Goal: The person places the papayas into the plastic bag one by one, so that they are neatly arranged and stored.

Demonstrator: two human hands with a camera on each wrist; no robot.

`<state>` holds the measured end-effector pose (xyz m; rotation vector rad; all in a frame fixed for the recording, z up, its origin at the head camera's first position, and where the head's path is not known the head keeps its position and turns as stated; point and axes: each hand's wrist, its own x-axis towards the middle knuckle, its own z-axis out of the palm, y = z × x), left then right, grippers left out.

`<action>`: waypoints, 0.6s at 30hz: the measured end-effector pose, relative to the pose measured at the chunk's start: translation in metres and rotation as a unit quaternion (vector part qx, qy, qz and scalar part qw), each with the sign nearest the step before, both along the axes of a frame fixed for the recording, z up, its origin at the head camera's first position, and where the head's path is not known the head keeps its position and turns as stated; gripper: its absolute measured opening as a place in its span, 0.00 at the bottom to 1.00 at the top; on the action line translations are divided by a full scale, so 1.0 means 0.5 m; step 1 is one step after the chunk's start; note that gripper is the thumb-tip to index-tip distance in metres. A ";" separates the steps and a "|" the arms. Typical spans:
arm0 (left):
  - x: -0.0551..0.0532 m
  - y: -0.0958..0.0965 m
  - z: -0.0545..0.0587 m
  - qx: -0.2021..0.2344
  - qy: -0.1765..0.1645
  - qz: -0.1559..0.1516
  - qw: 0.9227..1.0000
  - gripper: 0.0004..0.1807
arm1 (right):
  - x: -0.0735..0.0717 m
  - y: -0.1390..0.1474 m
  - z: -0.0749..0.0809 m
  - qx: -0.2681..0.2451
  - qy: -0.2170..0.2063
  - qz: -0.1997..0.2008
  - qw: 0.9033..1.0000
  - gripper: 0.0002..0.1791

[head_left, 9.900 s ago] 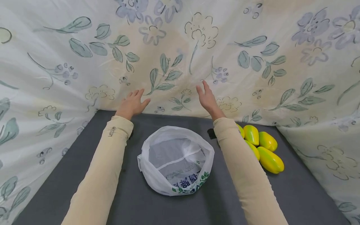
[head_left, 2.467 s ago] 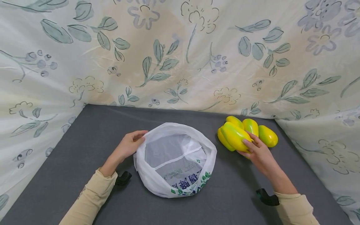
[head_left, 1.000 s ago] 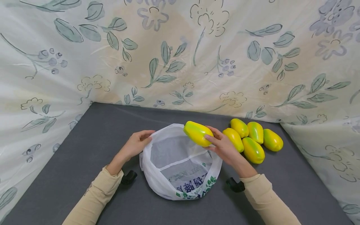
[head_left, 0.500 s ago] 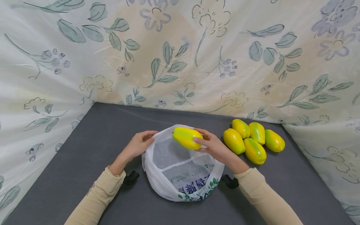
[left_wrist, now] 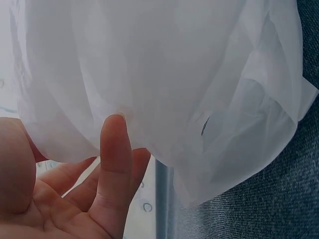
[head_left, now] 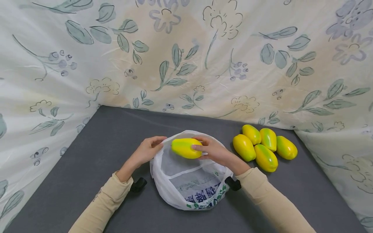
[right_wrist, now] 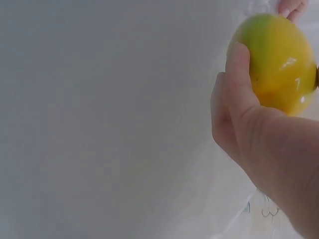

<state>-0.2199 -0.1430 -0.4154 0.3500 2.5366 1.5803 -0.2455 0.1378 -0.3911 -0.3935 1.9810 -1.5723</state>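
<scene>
A white plastic bag point(head_left: 166, 191) with printed dark characters and green leaves stands with its mouth spread wide. My left hand point(head_left: 147, 149) pinches its left rim; in the left wrist view the thumb point(left_wrist: 115, 159) lies against the thin film, fingers behind it. My right hand point(head_left: 214, 150) grips a yellow-green papaya point(head_left: 183, 148) by its right end, thumb on the near side. The papaya lies sideways over the far part of the bag's mouth. In the right wrist view the hand point(right_wrist: 244, 109) wraps the papaya point(right_wrist: 276, 59), with left-hand fingertips beyond it.
Several more papayas point(head_left: 266, 158) sit in a cluster on the dark grey tabletop point(head_left: 122, 123), right of the bag. Floral cloth point(head_left: 186, 64) rises behind and on both sides. Black wrist devices point(head_left: 138, 185) hang under both wrists.
From the cluster, my right hand has carried the papaya left over the bag's mouth, and lower in the last half second. My left hand keeps its pinch on the rim.
</scene>
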 end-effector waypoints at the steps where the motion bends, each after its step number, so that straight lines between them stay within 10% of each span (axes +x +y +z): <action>1: 0.001 0.000 -0.001 -0.001 0.000 0.000 1.000 0.20 | -0.002 -0.003 -0.001 0.001 -0.001 0.002 1.000 0.31; 18: 0.010 0.016 -0.002 0.004 -0.005 0.004 1.000 0.20 | -0.012 -0.041 -0.018 0.052 -0.032 0.023 0.998 0.33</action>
